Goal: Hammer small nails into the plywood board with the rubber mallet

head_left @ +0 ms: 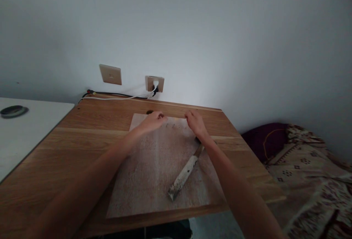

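My left hand (155, 121) is over the far left part of a pale wooden board (148, 169), its fingers pinched together. My right hand (195, 122) is at the board's far right edge with fingers curled closed. Whatever either hand holds is too small to make out. Between them, several small nail-like bits (173, 125) form a row near the far edge, beside a faint yellowish spot. A hammer (183, 176) with a worn, white-coated handle lies diagonally across the board; my right forearm partly covers its dark head. A small dark round object (150, 112) sits just behind my left hand.
The board lies on a wooden table (90, 136) against a white wall. A socket (154, 84) holds plugs, with cables running left along the table's back edge. A white surface (30, 132) at left bears a round, dark-rimmed object (13, 111). Patterned bedding (305, 165) is at right.
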Demonstrator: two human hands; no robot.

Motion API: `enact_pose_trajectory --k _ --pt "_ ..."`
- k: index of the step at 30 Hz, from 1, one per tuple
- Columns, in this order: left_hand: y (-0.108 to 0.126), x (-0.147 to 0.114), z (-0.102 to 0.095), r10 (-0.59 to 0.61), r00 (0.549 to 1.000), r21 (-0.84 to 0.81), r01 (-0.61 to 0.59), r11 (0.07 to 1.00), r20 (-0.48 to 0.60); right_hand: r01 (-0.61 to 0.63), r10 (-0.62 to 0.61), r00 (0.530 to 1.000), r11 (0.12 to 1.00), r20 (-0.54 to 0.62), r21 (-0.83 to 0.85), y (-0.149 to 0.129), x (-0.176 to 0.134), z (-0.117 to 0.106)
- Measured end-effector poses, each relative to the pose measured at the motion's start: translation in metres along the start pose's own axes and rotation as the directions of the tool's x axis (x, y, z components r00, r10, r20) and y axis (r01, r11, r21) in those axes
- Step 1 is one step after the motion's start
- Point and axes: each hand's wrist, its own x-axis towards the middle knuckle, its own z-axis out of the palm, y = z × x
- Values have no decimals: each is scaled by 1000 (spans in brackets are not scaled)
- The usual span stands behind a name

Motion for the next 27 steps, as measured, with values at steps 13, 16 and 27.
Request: enact_pose_trajectory --k 13,16,27 --pt "14 23 4 205 943 523 -318 791 263 99 -66 979 981 193 -168 -2 1 35" --pt "19 35 1 206 956 437 -281 855 210 117 -63 976 959 209 -260 -9 -4 36" --pt "1 -13 25 -354 911 -862 344 372 211 255 -218 954 951 208 -177 -55 7 -14"
